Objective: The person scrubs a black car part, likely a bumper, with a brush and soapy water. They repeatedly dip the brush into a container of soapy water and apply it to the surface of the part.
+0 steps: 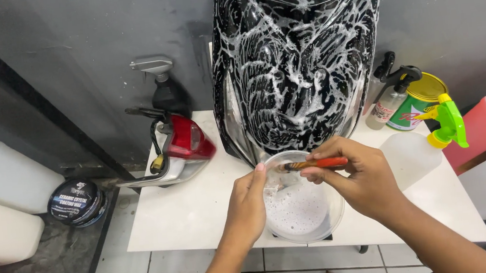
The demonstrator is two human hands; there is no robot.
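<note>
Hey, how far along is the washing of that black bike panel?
Done: the glossy black plastic fairing panel leaning on the grey wall is streaked with white foam over most of its face. In hand: the right hand holds an orange-handled brush over the clear round bowl of suds, which the left hand steadies by the rim. Left: the foam is not rinsed off; the red tail light unit shows no foam.

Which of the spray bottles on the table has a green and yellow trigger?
The clear bottle lying at the table's right edge, just right of the right hand. The black bottle by the wall has a grey trigger; the small bottle has a black one.
</note>
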